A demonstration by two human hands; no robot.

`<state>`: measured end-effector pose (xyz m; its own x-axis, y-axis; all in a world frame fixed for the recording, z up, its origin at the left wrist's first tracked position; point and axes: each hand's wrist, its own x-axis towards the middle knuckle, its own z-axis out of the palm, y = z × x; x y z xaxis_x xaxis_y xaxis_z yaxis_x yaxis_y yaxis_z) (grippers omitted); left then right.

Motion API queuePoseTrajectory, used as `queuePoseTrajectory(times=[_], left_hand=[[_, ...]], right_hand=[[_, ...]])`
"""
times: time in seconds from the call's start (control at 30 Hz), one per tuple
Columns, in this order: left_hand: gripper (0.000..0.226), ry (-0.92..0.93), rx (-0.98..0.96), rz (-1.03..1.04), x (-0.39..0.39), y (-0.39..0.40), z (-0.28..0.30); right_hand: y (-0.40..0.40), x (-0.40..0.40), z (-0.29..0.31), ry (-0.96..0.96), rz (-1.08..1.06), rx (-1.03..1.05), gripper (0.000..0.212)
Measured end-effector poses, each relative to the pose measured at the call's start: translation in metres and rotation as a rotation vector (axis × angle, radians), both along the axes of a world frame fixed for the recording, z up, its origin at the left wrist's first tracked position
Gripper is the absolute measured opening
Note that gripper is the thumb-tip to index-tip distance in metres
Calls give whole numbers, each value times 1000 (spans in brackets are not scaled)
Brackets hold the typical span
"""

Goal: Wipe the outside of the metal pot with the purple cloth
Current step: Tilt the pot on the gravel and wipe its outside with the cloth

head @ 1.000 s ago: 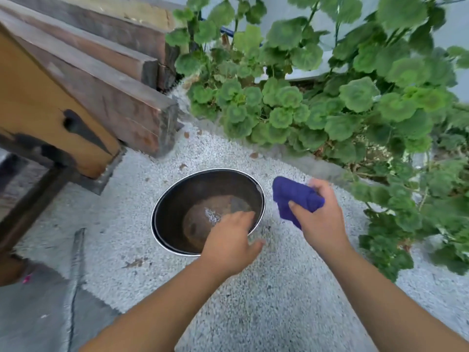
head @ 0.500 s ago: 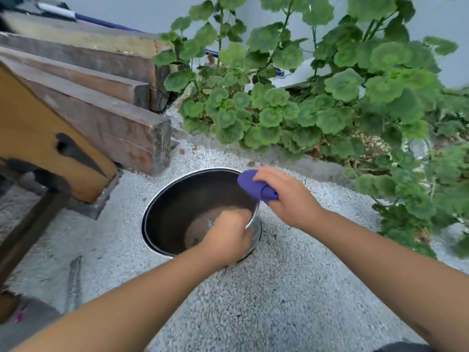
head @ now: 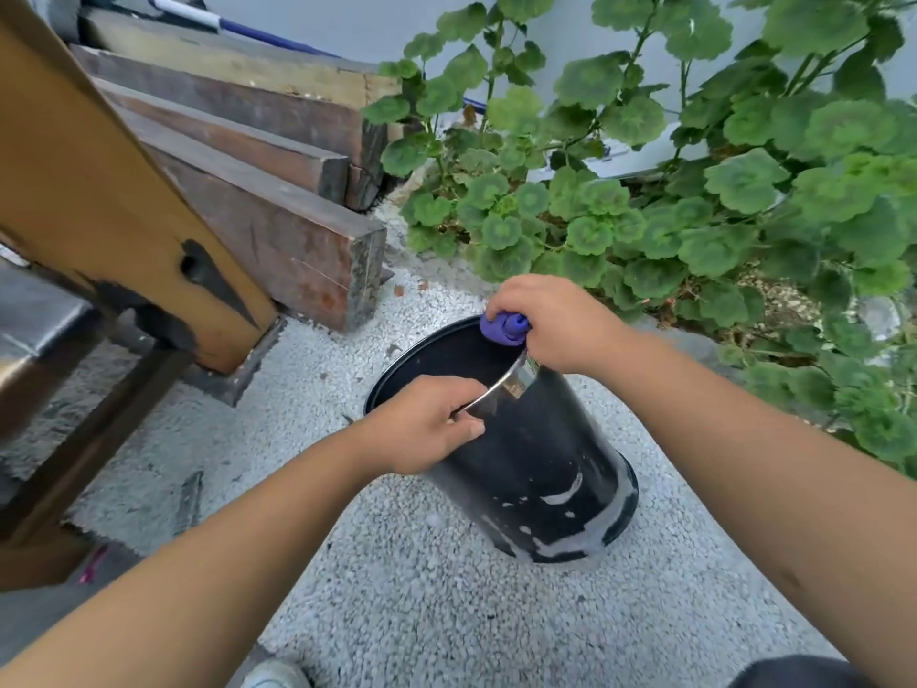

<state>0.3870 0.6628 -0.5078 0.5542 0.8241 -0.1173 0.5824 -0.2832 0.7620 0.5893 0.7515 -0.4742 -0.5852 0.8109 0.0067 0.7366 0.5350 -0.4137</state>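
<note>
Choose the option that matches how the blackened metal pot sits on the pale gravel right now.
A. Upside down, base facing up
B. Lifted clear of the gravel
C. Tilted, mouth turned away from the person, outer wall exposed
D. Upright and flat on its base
C: the left hand grips the rim of the blackened metal pot, tipping it so its sooty wall faces the camera; the right hand holds the purple cloth at the far rim.

the left hand (head: 422, 427) is gripping the tilted metal pot (head: 536, 459) by its rim (blackened outside), the right hand (head: 551, 322) pressing the purple cloth (head: 502, 329) there.
</note>
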Motion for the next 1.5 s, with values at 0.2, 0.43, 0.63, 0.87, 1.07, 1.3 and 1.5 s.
queuePoseTrajectory(times=[0.2, 0.43, 0.63, 0.87, 1.07, 1.3, 1.5], left_hand=[[57, -223, -172, 209, -30, 17, -14], [31, -390, -281, 501, -53, 36, -25], [42, -171, -296, 787, -61, 45, -22], [30, 39, -69, 794, -47, 36, -39], [42, -65, -17, 777, -36, 6, -30], [54, -234, -50, 711, -24, -20, -35], [57, -101, 3, 772, -29, -32, -39]], right_hand=[[-31, -12, -38, 488, -337, -12, 53], [-53, -27, -87, 127, -253, 25, 64], [-71, -14, -93, -85, -468, -47, 81], [-105, -52, -95, 95, -636, -52, 79], [-102, -90, -74, 197, -633, 34, 71], [-112, -110, -75, 369, -497, 233, 53], [-99, -82, -90, 327, -549, 195, 49]])
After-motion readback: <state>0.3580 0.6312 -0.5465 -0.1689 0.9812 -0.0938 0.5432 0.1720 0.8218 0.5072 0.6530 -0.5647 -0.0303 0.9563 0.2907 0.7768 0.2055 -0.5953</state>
